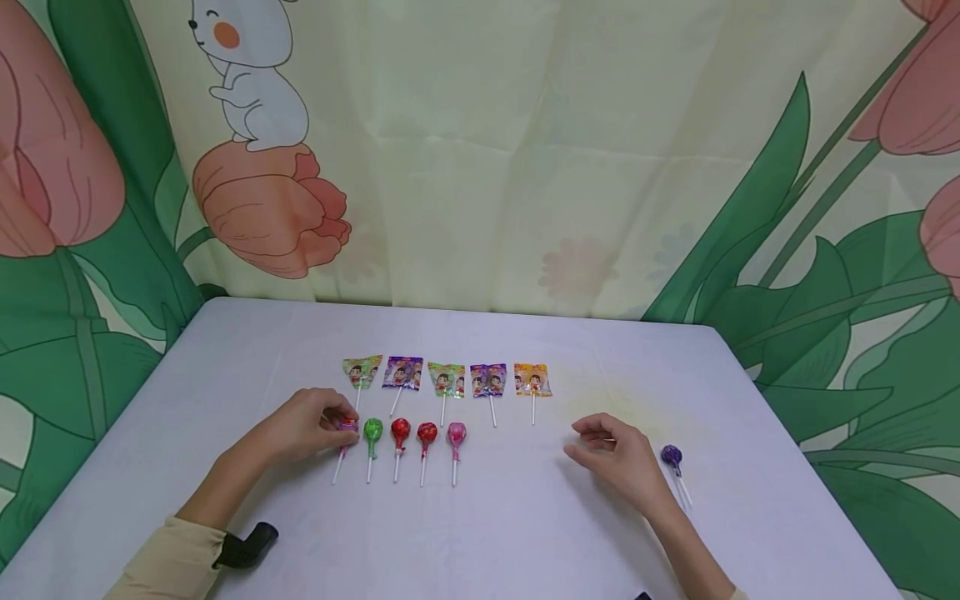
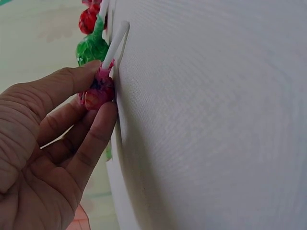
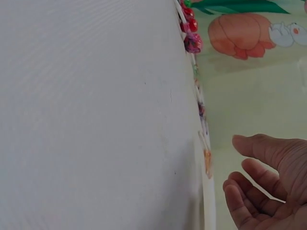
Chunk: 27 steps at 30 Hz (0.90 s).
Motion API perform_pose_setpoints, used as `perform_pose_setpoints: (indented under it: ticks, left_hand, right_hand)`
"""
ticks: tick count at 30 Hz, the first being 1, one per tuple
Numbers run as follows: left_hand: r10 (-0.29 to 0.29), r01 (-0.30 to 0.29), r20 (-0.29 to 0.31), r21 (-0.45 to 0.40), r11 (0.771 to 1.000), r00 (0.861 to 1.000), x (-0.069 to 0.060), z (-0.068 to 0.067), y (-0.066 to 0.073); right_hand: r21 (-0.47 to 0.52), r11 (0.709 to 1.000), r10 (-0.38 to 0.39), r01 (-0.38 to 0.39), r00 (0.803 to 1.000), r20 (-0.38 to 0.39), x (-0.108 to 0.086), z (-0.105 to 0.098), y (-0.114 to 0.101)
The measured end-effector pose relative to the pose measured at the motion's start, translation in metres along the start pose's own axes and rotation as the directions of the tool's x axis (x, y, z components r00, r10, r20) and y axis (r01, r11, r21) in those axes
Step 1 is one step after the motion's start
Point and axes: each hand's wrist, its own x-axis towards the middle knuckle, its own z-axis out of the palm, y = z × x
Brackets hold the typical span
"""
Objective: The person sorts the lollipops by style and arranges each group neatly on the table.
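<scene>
My left hand [image 1: 303,427] pinches a pink and purple wrapped lollipop [image 2: 100,92] by its head between thumb and fingertips. Its white stick slants toward the front of the table. Beside it, in the same row, lie a green lollipop [image 1: 372,430], two red lollipops and a pink lollipop [image 1: 456,433]. My right hand [image 1: 618,462] is above the right part of the table with loosely bent fingers and nothing in them. A dark purple lollipop [image 1: 672,456] lies to the right of that hand, apart from it.
Behind the round lollipops runs a row of flat-packet lollipops, from a green packet [image 1: 363,371] at the left to an orange packet [image 1: 532,380] at the right. A white cloth covers the table [image 1: 525,533]. A printed curtain [image 1: 480,167] hangs behind its far edge.
</scene>
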Motion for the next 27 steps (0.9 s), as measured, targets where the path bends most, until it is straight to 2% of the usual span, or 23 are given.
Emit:
perform_pose_setpoints:
  ticks: [27]
  left_hand:
    - [-0.005, 0.005, 0.001, 0.004, 1.000, 1.000, 0.000, -0.001, 0.003]
  right_hand:
    - [-0.107, 0.992, 0.051, -0.062, 0.994, -0.102, -0.011, -0.058, 0.028]
